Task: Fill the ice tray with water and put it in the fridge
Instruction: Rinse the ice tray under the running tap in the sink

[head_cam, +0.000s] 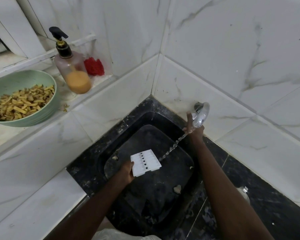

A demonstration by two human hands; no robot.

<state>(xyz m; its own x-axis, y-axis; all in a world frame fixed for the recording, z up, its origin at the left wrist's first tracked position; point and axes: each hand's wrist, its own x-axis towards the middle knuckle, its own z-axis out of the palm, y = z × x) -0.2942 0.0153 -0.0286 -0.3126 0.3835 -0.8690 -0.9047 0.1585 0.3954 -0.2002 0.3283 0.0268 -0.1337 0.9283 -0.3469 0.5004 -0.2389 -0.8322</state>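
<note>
Pinching the white plastic ice tray by its left edge, close to the near corner, the left hand has its fingers closed on the rim. The tray hangs low over the black sink, roughly level, with its compartments facing up. The right hand is up at the chrome tap in the tiled corner. The tap body hides most of the fingers, so I cannot tell whether they close round it or only press against it. A thin water stream slants down from the tap and meets the tray at its far right edge, possibly just missing the cells. Filling looks barely begun, and the fridge step is not yet in hand. Empty, the tray should be light and fairly stiff, so a grip at one edge serves well enough. Once full it will likely be heavier, may sag or twist away from the held side, and will spill at any tilt. Wet plastic is also slippery. For the carry, a hold on two opposite edges with the tray kept flat would be the safer choice.
</note>
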